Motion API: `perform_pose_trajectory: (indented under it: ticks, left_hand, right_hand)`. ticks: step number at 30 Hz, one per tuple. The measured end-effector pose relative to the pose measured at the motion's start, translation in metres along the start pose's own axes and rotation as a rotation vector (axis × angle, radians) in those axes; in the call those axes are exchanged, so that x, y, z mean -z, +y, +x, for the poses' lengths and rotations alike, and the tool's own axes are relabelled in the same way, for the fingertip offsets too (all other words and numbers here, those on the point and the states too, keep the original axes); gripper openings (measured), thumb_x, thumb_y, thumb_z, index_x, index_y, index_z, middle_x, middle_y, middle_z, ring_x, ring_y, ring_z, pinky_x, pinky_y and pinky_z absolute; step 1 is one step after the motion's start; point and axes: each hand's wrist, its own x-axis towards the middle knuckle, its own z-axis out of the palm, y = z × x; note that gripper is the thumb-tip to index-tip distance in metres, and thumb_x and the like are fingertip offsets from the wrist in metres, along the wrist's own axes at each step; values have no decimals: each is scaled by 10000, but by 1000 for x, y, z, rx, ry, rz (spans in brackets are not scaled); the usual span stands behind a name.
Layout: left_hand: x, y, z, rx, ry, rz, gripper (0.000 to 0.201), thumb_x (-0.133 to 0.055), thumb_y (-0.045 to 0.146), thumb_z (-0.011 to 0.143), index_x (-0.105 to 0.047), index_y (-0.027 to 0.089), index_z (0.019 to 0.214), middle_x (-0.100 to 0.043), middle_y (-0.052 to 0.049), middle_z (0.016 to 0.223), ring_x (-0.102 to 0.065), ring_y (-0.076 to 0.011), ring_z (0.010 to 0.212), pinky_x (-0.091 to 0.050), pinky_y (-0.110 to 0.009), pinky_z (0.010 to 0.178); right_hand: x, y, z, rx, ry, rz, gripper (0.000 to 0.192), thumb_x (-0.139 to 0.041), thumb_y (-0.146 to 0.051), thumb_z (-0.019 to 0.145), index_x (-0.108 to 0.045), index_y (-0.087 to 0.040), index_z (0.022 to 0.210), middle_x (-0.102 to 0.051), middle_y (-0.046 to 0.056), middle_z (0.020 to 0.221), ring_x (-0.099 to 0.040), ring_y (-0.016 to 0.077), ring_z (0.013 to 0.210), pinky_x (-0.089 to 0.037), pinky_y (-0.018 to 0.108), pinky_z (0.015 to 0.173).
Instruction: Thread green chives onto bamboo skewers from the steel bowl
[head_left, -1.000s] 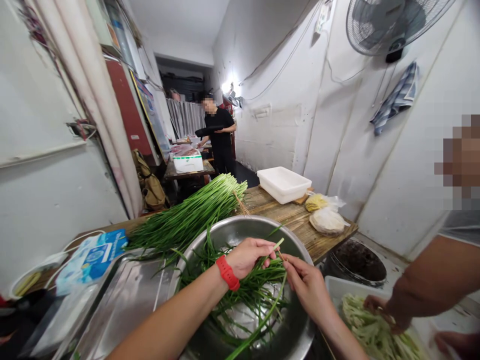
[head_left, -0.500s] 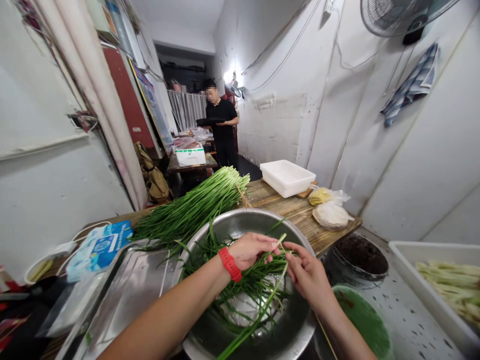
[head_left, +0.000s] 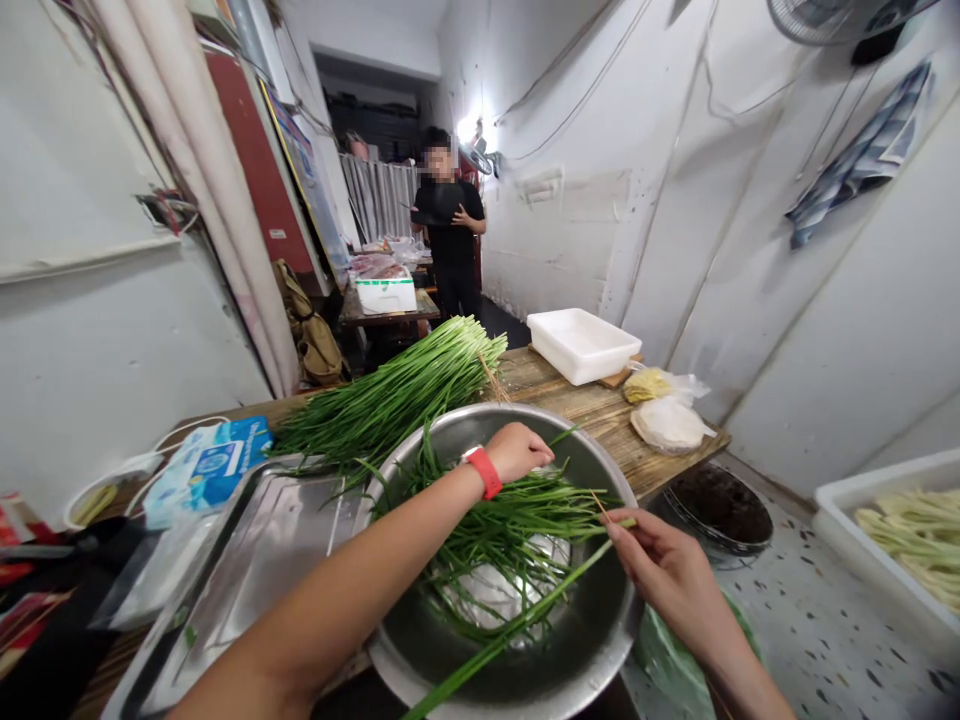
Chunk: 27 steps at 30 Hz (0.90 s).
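Note:
A large steel bowl (head_left: 622, 480) holds loose garlic chives (head_left: 510, 520). Above these chives is my left hand (head_left: 517, 452), wearing a red-banded watch (head_left: 484, 472). Its fingers are curled, and what they hold, if anything, is hidden. At the bowl's right rim my right hand (head_left: 664, 555) pinches a thin wooden skewer (head_left: 598, 503), its tip showing past the fingers. Pale chive ends lie at the same fingertips, and one long green stalk (head_left: 517, 625) trails from there across the bowl to the lower left.
Behind the bowl lies a big chive bundle (head_left: 397, 390). A steel tray (head_left: 277, 560) and blue packet (head_left: 214, 465) are at left. A white tub (head_left: 581, 345) and bagged food (head_left: 667, 420) stand at back right. A dark bucket (head_left: 716, 510) is below. A person (head_left: 450, 230) stands beyond.
My left hand has come away from my right hand, up and left over the chives. My right hand has shifted right and down with the skewer. The person beyond has tilted up a dark object.

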Motion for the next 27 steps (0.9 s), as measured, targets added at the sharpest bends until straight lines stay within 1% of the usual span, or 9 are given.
perform_pose_trajectory:
  ticks: [3, 7, 11, 13, 17, 20, 23, 25, 27]
  left_hand:
    - [-26, -16, 25, 36, -14, 186, 194, -556, 207, 699, -702, 182, 824, -683, -47, 848, -596, -155, 776, -403, -221, 701]
    - [-52, -25, 36, 62, -56, 224, 171, -600, 248, 675, -706, 177, 790, -682, -57, 777, -597, -166, 708, -401, -229, 637]
    - [-60, -14, 30, -65, -120, 221, 219, -552, 344, 736, -700, 205, 819, -675, -33, 801, -580, -137, 729, -385, -203, 652]
    - [-64, -7, 25, -168, -165, 217, 194, -578, 337, 726, -695, 225, 833, -670, -12, 822, -571, -120, 745, -377, -181, 654]
    - [-73, -1, 21, -235, -19, 285, 205, -588, 347, 728, -686, 168, 742, -640, -49, 753, -551, -146, 721, -362, -214, 605]
    - [-59, 6, 18, -288, 124, 366, 298, -484, 367, 798, -659, 134, 735, -618, -93, 776, -540, -174, 721, -366, -255, 611]
    - [-28, 23, 3, -366, 245, 403, 353, -348, 314, 858, -635, 109, 842, -596, -144, 884, -538, -198, 761, -380, -304, 690]
    - [-5, 36, -12, -414, 345, 290, 343, -332, 297, 863, -615, 123, 945, -578, -148, 978, -530, -207, 851, -372, -317, 775]
    - [13, 48, -28, -407, 465, 41, 323, -372, 310, 851, -597, 146, 1016, -566, -127, 1046, -519, -200, 920, -371, -301, 818]
  right_hand:
    - [5, 7, -10, -51, -33, 39, 415, -501, -430, 788, -500, -125, 1070, -434, -21, 614, -378, 72, 490, -276, 171, 411]
    - [11, 16, -17, -20, 7, -14, 435, -478, -415, 805, -463, -127, 1130, -473, -6, 639, -442, 91, 506, -346, 179, 438]
    - [16, 26, -19, 58, 61, -157, 376, -477, -390, 809, -508, -120, 1068, -569, 46, 728, -555, 150, 683, -435, 207, 590]
    - [16, 32, -17, 75, 60, -180, 364, -458, -394, 817, -516, -117, 1045, -589, 55, 742, -567, 151, 679, -445, 206, 596]
    - [12, 44, -11, 140, 88, -181, 340, -464, -398, 813, -525, -120, 999, -605, 56, 726, -579, 144, 655, -467, 198, 620]
    - [11, 46, -8, 174, 118, -170, 326, -494, -407, 792, -546, -130, 956, -594, 36, 633, -557, 131, 552, -462, 184, 534]
    - [12, 37, -9, 208, 153, -125, 319, -551, -425, 745, -581, -143, 892, -607, 44, 622, -569, 145, 551, -463, 187, 508]
    - [12, 25, -10, 222, 164, -86, 322, -576, -428, 724, -592, -147, 880, -619, 56, 652, -586, 162, 591, -474, 199, 532]
    - [10, 10, -9, 237, 185, -46, 322, -576, -422, 726, -589, -149, 897, -627, 69, 706, -594, 173, 635, -479, 211, 563]
